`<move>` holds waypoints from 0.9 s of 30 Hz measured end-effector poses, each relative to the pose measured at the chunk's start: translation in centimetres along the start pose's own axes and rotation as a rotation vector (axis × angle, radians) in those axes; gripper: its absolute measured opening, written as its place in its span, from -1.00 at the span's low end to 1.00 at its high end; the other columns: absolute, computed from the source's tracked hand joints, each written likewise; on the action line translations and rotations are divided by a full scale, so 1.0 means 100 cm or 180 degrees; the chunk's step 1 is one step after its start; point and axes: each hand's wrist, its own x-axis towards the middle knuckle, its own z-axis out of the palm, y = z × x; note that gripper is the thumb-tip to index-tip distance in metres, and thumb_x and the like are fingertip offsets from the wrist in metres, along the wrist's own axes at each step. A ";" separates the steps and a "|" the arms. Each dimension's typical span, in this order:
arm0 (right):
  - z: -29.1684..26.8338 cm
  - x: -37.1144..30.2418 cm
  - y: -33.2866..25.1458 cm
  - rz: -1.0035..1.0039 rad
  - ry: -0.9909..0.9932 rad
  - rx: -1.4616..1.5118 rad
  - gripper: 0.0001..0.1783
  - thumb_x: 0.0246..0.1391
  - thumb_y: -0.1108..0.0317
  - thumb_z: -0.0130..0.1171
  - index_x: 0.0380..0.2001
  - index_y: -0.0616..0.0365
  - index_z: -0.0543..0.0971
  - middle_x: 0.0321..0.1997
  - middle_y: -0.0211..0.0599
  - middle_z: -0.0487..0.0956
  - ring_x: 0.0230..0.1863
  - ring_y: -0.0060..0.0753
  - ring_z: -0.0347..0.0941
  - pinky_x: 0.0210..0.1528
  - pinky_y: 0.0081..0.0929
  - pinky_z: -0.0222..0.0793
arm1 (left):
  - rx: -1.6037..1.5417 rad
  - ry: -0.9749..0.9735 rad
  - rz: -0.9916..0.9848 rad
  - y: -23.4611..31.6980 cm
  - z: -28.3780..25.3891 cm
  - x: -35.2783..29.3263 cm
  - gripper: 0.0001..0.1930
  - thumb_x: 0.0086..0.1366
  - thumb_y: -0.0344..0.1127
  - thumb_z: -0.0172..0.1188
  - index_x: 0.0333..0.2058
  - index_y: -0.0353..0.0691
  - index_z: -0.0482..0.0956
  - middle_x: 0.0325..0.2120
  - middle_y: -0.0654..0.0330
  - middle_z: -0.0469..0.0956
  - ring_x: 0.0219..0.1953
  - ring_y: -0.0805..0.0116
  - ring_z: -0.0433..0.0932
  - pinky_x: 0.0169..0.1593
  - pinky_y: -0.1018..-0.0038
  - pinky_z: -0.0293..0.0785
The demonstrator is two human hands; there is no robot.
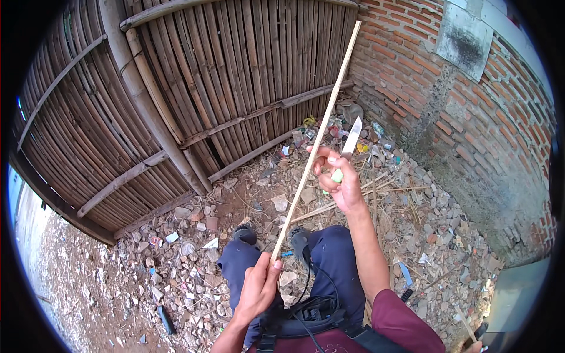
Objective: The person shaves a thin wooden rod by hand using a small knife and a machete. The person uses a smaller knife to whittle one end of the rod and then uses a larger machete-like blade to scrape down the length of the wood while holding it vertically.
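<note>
A long, thin bamboo strip (315, 144) runs diagonally through the middle of the scene, its near end low by the person's lap and its far end rising up and to the right, against the bamboo fence. It is pale, straight and narrow, with a smooth, freshly split look.

The left hand (259, 288) is closed around the strip's near end, fingers wrapped over it. The right hand (340, 179), farther out and to the right, grips the light green handle of a knife (349, 148) whose short, bright blade points up and away; the thumb and forefinger of this hand curl toward the strip and seem to touch it about midway along, though the contact is hard to confirm.

The step in hand looks like shaving or trimming the strip along its length. The next move would seem to call for a steady hold at the near end and the blade laid at a shallow angle on the strip, pushed away from the body.

Below are the person's dark blue trouser legs (335, 259). More pale strips (347, 197) lie on the ground (176, 259), which is covered with broken rubble and litter. A slatted bamboo fence (235, 76) closes the far side, and a rough red brick wall (471, 117) stands to the right.
</note>
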 end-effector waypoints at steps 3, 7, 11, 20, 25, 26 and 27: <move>0.006 -0.003 0.000 -0.0211 0.0241 -0.0546 -0.60 0.39 0.23 0.22 0.14 0.27 0.65 -0.27 -0.34 0.65 -0.69 -0.93 0.02 -0.66 -0.77 -0.16 | -0.0006 -0.0081 0.0076 -0.012 0.000 0.008 -0.72 0.66 -0.23 0.05 -0.25 -0.31 0.45 -0.65 0.26 0.36 -0.59 0.50 0.30 -0.47 0.39 0.26; 0.008 -0.004 0.000 -0.0291 0.0408 -0.0683 -0.71 0.36 0.33 0.33 0.05 0.22 0.69 -0.27 -0.37 0.70 -0.67 -0.94 0.05 -0.63 -0.74 -0.15 | 0.0019 -0.0383 0.0139 -0.021 -0.002 0.009 -0.74 0.67 -0.20 0.03 -0.18 -0.27 0.45 -0.61 0.35 0.37 -0.57 0.57 0.31 -0.48 0.48 0.26; 0.017 -0.004 0.000 -0.0226 0.0280 -0.0916 -0.72 0.33 0.34 0.34 0.02 0.24 0.68 -0.29 -0.43 0.70 -0.68 -0.94 0.02 -0.62 -0.71 -0.17 | 0.0431 -0.0943 0.0052 -0.003 -0.020 0.017 -0.70 0.64 -0.16 0.08 0.06 -0.30 0.40 -0.45 0.22 0.49 -0.42 0.41 0.54 -0.29 0.38 0.49; 0.020 -0.009 -0.001 -0.0218 0.0098 -0.1352 -0.76 0.31 0.34 0.37 -0.08 0.30 0.70 -0.15 -0.27 0.73 -0.08 -0.46 0.68 0.09 -0.42 0.61 | 0.0573 -0.0477 0.0883 0.055 -0.029 0.045 -0.56 0.62 -0.22 0.13 0.27 -0.38 0.32 -0.22 0.10 0.59 -0.16 0.30 0.66 -0.02 0.33 0.59; 0.017 -0.008 0.001 -0.0455 0.0030 -0.1758 -0.76 0.29 0.33 0.41 -0.09 0.28 0.70 -0.20 -0.31 0.73 -0.12 -0.52 0.66 0.05 -0.47 0.60 | 0.0214 -0.0951 0.0417 0.040 -0.023 0.054 -0.72 0.71 -0.28 -0.12 0.21 -0.31 0.37 -0.42 0.25 0.47 -0.48 0.51 0.46 -0.37 0.48 0.44; 0.019 -0.010 -0.001 -0.0477 0.0047 -0.1834 -0.76 0.29 0.32 0.41 -0.10 0.27 0.70 -0.22 -0.32 0.73 -0.15 -0.54 0.66 0.01 -0.49 0.58 | 0.0039 -0.1106 0.0288 0.040 -0.022 0.055 -0.73 0.72 -0.28 -0.13 0.20 -0.30 0.38 -0.42 0.25 0.47 -0.48 0.51 0.46 -0.37 0.48 0.44; 0.021 -0.011 -0.001 -0.0498 0.0063 -0.1910 -0.76 0.29 0.32 0.42 -0.12 0.27 0.70 -0.23 -0.34 0.73 -0.17 -0.56 0.66 -0.02 -0.52 0.57 | -0.0345 -0.1006 0.0428 0.033 -0.017 0.058 -0.73 0.73 -0.24 -0.14 0.18 -0.26 0.39 -0.46 0.35 0.39 -0.54 0.57 0.36 -0.43 0.52 0.35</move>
